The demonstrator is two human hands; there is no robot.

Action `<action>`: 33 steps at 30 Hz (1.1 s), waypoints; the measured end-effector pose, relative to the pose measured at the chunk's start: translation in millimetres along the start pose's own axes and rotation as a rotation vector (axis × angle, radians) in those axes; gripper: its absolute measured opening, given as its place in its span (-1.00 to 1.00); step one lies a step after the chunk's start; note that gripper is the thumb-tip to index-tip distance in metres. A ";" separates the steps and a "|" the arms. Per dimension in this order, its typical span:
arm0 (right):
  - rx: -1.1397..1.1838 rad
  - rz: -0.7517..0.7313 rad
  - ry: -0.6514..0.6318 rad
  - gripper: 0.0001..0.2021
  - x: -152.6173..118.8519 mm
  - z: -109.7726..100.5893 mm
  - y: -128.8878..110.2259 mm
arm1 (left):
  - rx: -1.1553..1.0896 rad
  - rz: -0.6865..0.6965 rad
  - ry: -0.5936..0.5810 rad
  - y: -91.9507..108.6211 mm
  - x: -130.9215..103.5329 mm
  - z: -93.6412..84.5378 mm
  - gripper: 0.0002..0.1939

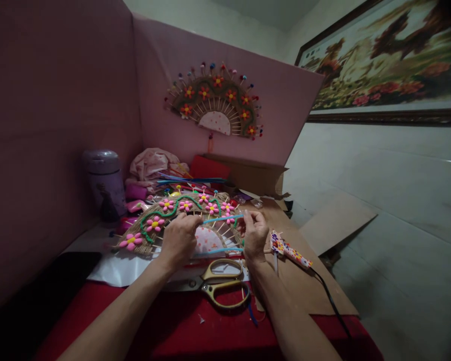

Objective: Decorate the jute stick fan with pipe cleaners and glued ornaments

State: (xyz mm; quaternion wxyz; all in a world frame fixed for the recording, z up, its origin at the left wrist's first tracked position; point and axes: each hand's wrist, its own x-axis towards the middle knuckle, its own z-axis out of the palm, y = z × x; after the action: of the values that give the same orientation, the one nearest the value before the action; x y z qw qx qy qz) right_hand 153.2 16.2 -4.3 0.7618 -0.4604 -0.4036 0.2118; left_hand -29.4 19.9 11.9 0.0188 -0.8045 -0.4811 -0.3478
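A light-blue pipe cleaner (222, 219) is stretched between my two hands, above the lower part of a decorated fan (165, 213). My left hand (182, 238) is closed around its left end. At the other end, my right hand (254, 230) pinches it between thumb and fingers. Lower down, another light-blue length (227, 249) runs towards my right hand; whether it is the same piece I cannot tell. The fan carries pink flowers with yellow centres, a green wavy strip and twine. Gold-handled scissors (225, 286) lie in front of it, between my forearms.
A flower-patterned glue gun (290, 250) with a black cord rests on cardboard (323, 296) at right. A purple tumbler (105, 185) stands at left. Behind are a pink cloth (154, 163) and several pipe cleaners. A finished-looking fan (216, 103) hangs on the pink panel (278, 100).
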 end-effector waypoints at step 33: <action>-1.235 -0.704 -0.792 -0.83 -29.2 -32.2 -49.4 | -0.231 0.242 -0.355 11.4 -8.6 -2.9 -0.86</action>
State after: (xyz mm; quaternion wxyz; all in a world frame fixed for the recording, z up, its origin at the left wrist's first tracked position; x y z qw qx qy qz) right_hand 159.8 -45.3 18.4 0.1931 -0.5346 -0.8082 -0.1541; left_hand -24.6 6.1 12.5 -0.1168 -0.9015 -0.3340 -0.2492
